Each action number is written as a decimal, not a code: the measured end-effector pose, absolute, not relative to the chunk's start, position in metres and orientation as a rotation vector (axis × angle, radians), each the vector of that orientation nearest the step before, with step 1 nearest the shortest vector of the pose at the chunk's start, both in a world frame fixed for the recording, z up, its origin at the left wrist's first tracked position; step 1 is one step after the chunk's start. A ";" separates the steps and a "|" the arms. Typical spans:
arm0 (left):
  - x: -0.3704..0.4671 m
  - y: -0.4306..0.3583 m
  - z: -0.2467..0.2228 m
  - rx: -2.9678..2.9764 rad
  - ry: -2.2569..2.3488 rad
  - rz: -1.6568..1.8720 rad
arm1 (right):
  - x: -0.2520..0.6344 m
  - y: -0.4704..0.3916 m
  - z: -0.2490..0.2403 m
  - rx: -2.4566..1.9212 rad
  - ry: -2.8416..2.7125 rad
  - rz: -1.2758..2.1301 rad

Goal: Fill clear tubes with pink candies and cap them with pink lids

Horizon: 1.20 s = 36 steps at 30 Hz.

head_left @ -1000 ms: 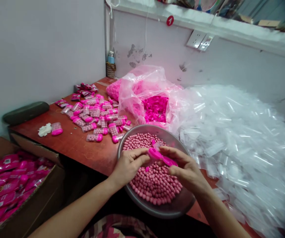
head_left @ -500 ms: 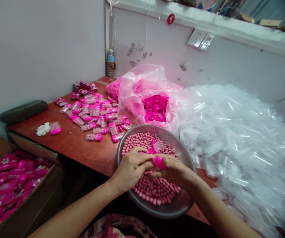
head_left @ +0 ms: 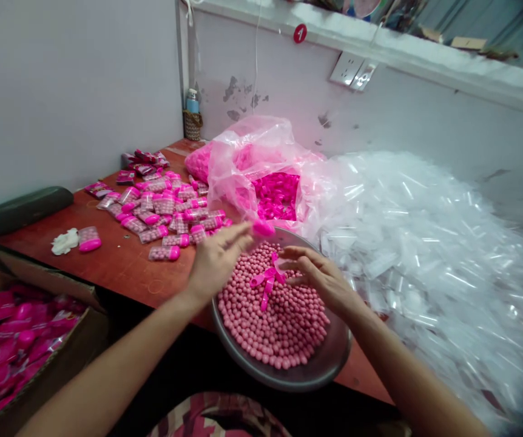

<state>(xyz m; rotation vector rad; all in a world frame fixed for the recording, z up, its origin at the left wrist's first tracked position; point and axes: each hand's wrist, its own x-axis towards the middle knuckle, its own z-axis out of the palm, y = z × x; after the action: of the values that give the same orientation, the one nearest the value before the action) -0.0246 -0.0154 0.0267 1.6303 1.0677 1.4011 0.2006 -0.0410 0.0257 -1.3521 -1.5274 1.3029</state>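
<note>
The hands have just parted, leaving the left hand [head_left: 213, 262] alone carrying a blurred pink-capped container [head_left: 263, 229], fingers closed on it, over the metal bowl's [head_left: 289, 383] far rim. The right hand's [head_left: 323, 279] fingers are spread near pink caps [head_left: 268, 280] on pink beads [head_left: 273, 340]; whether they touch anything is unclear.

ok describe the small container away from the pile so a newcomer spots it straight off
On the red table, look left of the pile of filled containers. The container is clear, with pink balls inside and a bright pink cap. Unlike the others, it sits apart, beside a crumpled white wad.
</note>
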 end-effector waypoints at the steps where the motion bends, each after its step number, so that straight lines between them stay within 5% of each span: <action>1: -0.031 -0.005 0.033 1.655 1.126 1.482 | 0.208 -0.037 0.027 -1.471 -1.654 1.077; 5: -0.042 0.008 0.041 1.736 1.184 1.533 | 0.225 -0.026 0.014 -1.767 -2.179 0.386; 11: -0.012 -0.032 0.007 1.718 1.106 1.201 | 0.218 -0.012 -0.007 -1.651 -2.727 -0.206; 16: -0.003 -0.040 -0.001 1.721 1.063 1.041 | 0.220 -0.002 0.000 -1.526 -2.678 -0.034; 24: 0.004 -0.049 0.009 1.653 0.949 1.019 | 0.191 -0.047 0.016 -1.289 -1.437 1.172; 36: -0.004 -0.061 0.009 1.830 0.990 1.099 | 0.208 -0.053 0.014 -1.347 -2.790 0.338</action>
<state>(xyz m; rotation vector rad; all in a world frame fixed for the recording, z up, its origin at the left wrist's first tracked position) -0.0037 -0.0608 0.0094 1.8298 0.9902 1.0993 0.2079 -0.0527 0.0137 -1.3472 -2.7904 0.3378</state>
